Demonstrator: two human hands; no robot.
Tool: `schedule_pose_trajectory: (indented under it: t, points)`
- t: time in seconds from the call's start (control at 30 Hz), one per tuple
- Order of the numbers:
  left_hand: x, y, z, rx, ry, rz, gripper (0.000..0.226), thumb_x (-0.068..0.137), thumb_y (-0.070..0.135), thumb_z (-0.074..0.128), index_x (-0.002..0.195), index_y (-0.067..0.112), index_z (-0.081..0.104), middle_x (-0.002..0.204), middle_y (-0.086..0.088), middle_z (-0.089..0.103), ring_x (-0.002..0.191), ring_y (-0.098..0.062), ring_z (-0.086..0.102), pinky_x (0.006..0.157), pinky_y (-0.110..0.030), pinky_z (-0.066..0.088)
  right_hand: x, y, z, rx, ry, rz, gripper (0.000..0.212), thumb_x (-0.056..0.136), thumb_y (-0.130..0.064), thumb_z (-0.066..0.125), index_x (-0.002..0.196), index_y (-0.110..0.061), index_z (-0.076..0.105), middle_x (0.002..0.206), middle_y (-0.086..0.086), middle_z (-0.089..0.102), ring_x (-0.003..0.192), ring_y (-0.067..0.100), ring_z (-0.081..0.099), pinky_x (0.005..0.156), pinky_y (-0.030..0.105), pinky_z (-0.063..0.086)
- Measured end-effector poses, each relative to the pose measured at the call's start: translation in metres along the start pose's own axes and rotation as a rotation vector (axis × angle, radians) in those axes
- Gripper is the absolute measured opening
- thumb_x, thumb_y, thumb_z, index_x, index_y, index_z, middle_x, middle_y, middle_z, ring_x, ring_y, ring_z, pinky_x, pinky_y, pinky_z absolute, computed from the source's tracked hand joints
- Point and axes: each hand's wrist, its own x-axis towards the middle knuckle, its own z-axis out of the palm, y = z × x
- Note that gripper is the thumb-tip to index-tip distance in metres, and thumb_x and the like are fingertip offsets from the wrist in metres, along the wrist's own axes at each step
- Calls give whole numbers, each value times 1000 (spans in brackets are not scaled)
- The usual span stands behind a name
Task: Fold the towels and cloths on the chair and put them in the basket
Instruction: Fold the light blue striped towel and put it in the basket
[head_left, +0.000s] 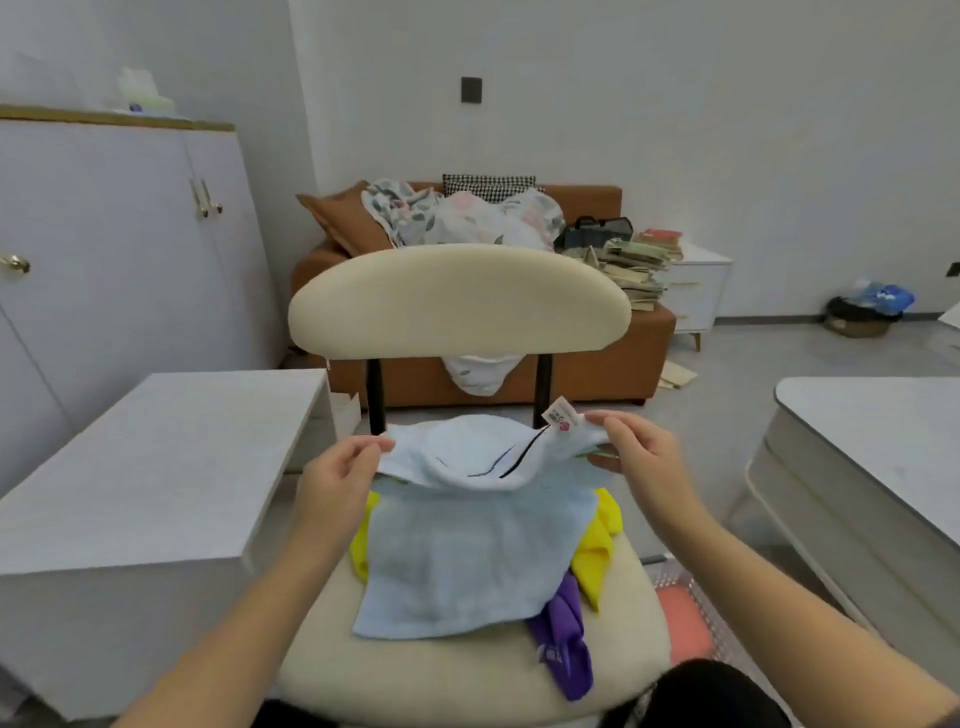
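Chair (467, 670) seat bearing a pale blue towel (467, 551), spread over a yellow cloth (597, 551) and a purple cloth (563, 629), its far edge lifted and running left to right. The left hand (337, 473) pinches the far left corner and the right hand (639, 452) the tagged right corner, so the fold likely comes toward the person. The basket (667, 574) stands on the floor just right of the seat, nearer the right hand.

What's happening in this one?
A person is folding a light blue towel on the cream chair. The left hand and right hand each pinch a far corner, lifted above the seat, while the near half lies flat over a yellow cloth and a purple cloth. The basket sits on the floor right of the chair.
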Motion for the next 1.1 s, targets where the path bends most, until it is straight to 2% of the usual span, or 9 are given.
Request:
schedule_pose_trajectory:
  t: [0.17, 0.3, 0.43, 0.5, 0.67, 0.8, 0.87, 1.0, 1.1]
  points:
    - [-35, -52, 1, 129, 23, -120, 9, 74, 33, 58, 72, 27, 65, 69, 3, 68, 64, -13, 61, 66, -35, 47, -33, 55, -1, -10, 50, 132, 26, 93, 0, 47, 89, -13, 70, 93, 5, 68, 84, 18, 62, 66, 26, 57]
    - [-43, -78, -2, 116, 41, -260, 10, 86, 7, 64, 83, 15, 58, 66, 2, 66, 51, -11, 64, 71, -43, 52, -46, 77, -1, 56, 119, 240, 23, 91, 0, 48, 100, -18, 61, 86, 7, 67, 78, 20, 64, 65, 32, 58]
    - [-46, -88, -7, -4, -21, -500, 15, 90, 6, 60, 103, 8, 53, 67, -2, 66, 50, -17, 58, 53, -29, 47, -51, 87, -5, 151, 86, 369, 13, 93, -8, 54, 106, -8, 55, 84, 5, 71, 79, 19, 68, 62, 24, 57]
    - [-46, -93, -12, 102, -93, -519, 3, 89, 8, 63, 89, 5, 62, 54, 3, 64, 44, -9, 57, 48, -24, 45, -51, 91, -8, 120, 54, 395, 11, 93, -10, 56, 103, -6, 58, 82, 6, 71, 75, 16, 68, 60, 22, 55]
    - [-49, -92, -15, 243, -156, -462, 13, 84, 11, 69, 71, 13, 67, 51, 8, 64, 56, -13, 56, 56, -29, 43, -49, 98, -6, 77, 60, 372, 15, 94, -10, 56, 100, -22, 53, 74, -6, 73, 64, 4, 67, 55, 17, 52]
    - [-49, -89, -10, 280, -192, -435, 11, 81, 21, 72, 70, 21, 70, 66, 2, 69, 66, -19, 61, 65, -32, 46, -49, 104, 0, 44, 90, 365, 19, 96, -8, 50, 109, -20, 52, 85, -7, 72, 74, 4, 66, 65, 21, 51]
    - [-47, -88, -9, 295, -205, -453, 20, 72, 35, 70, 71, 15, 69, 68, -6, 67, 65, -19, 58, 64, -32, 44, -49, 105, 3, 74, 92, 373, 24, 95, -6, 50, 114, -21, 50, 103, 0, 65, 86, 9, 62, 72, 26, 49]
    - [-45, -85, -8, 223, -220, -496, 44, 70, 39, 67, 77, -4, 60, 67, -6, 56, 66, -17, 50, 62, -31, 37, -45, 101, 3, 266, 41, 482, 25, 93, -5, 52, 110, -23, 53, 104, 7, 65, 87, 21, 63, 72, 34, 51]
    - [-44, -82, -4, 81, -153, -502, 20, 82, 21, 67, 81, 1, 66, 71, -2, 66, 70, -18, 56, 65, -32, 41, -43, 97, 2, 405, 0, 467, 29, 92, -3, 50, 113, -22, 54, 103, 8, 66, 87, 23, 63, 70, 36, 51]
